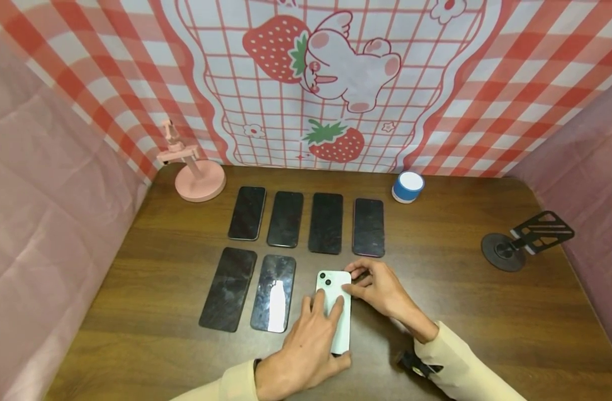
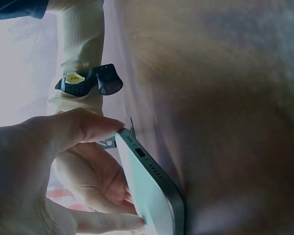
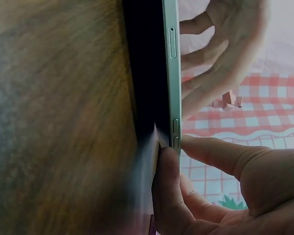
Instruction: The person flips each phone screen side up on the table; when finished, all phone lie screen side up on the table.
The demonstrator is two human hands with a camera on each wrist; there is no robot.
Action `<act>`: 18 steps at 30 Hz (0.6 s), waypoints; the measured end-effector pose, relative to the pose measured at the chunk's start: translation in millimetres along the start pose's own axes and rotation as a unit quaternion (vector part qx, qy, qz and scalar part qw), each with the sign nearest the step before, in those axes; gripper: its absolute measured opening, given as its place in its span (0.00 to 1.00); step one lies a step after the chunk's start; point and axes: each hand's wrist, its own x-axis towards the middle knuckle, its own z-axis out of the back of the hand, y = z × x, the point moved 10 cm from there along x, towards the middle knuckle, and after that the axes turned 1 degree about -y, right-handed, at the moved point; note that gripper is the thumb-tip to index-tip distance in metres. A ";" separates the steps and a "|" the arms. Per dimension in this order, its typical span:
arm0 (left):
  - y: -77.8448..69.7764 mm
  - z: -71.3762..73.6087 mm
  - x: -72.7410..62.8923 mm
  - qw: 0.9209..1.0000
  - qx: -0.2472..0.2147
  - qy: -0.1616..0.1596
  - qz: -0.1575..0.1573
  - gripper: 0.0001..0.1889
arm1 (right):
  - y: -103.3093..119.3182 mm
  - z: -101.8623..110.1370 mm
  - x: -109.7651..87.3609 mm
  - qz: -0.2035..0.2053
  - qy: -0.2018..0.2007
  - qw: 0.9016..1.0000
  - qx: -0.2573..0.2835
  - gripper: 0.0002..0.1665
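Observation:
A mint-green smartphone (image 1: 342, 328) is back-up over the table, its twin-lens camera at the upper left corner. My left hand (image 1: 308, 348) grips it, with fingertips on the back and the thumb at the lower edge by the charging port, as the left wrist view shows. At the upper right corner my right hand (image 1: 383, 287) pinches it, thumb on the back and a finger under the dark screen (image 3: 146, 63). Side buttons (image 3: 175, 132) show near that pinch. A blurred pale streak (image 3: 147, 181) runs down from the screen beside the right fingers.
Several dark phones lie screen-up in two rows, among them a black one (image 1: 326, 223) and a glossy one (image 1: 273, 292) just left of my hand. Behind stand a pink phone stand (image 1: 200, 181) and a blue-white cylinder (image 1: 407, 188). A black folding stand (image 1: 506, 250) is at the right.

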 end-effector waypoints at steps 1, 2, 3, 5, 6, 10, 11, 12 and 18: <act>1.0 0.7 -0.6 1.000 -0.009 -0.001 0.002 0.50 | 0.6 -0.5 0.3 0.003 0.005 1.000 0.011 0.18; 2.4 1.2 -1.4 1.000 -0.020 0.000 0.004 0.50 | 1.2 -1.2 0.7 0.004 0.010 1.000 0.025 0.18; 3.7 1.5 -1.9 1.000 -0.031 0.002 0.007 0.50 | 1.5 -1.8 1.1 0.006 0.015 0.999 0.037 0.18; 6.3 1.3 -2.8 0.999 -0.049 0.008 0.010 0.49 | 1.7 -2.9 1.7 0.005 0.025 0.998 0.060 0.18; 7.5 1.1 -3.2 0.998 -0.059 0.012 0.011 0.49 | 1.7 -3.4 1.9 0.004 0.029 0.997 0.071 0.19; 11.3 0.1 -4.3 0.996 -0.087 0.025 0.010 0.49 | 1.8 -4.9 1.8 -0.002 0.043 0.994 0.100 0.20; 12.1 0.1 -4.5 0.995 -0.094 0.028 0.009 0.49 | 2.1 -5.3 1.5 -0.004 0.046 0.993 0.107 0.20; 12.8 0.0 -4.8 0.994 -0.101 0.032 0.009 0.49 | 2.2 -5.8 1.3 -0.005 0.048 0.993 0.112 0.20; 18.6 -1.5 -6.4 0.987 -0.144 0.058 0.026 0.52 | 5.4 -9.3 -0.9 -0.014 0.058 0.988 0.143 0.22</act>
